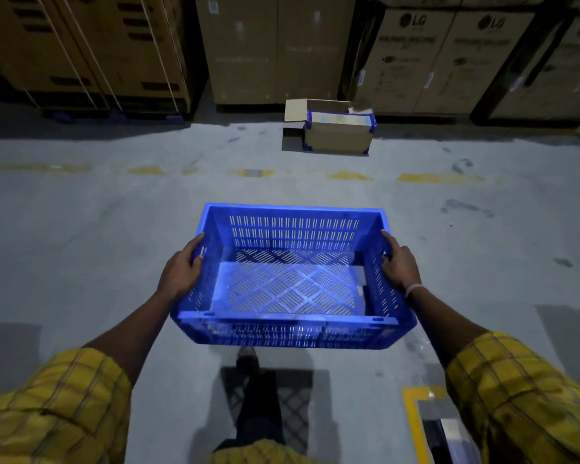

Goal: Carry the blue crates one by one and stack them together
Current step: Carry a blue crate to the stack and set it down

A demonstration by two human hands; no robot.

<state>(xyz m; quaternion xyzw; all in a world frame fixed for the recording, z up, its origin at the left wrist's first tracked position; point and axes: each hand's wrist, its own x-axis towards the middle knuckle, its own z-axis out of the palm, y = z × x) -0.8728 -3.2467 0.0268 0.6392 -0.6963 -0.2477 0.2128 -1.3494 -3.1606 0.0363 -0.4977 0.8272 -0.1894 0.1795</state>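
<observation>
"LG" reads on the cartons point(449, 58) at upper right; the smaller print beneath is too blurred to read, perhaps "washing machine". At centre frame the blue crate point(292, 279) hangs above the floor point(81, 229); the left hand point(181, 271) curls its fingers over the left wall, the right hand point(399, 266) grips the right wall. An open box point(337, 133) sits beyond; the sleeves are cut off by the lower edge.
</observation>
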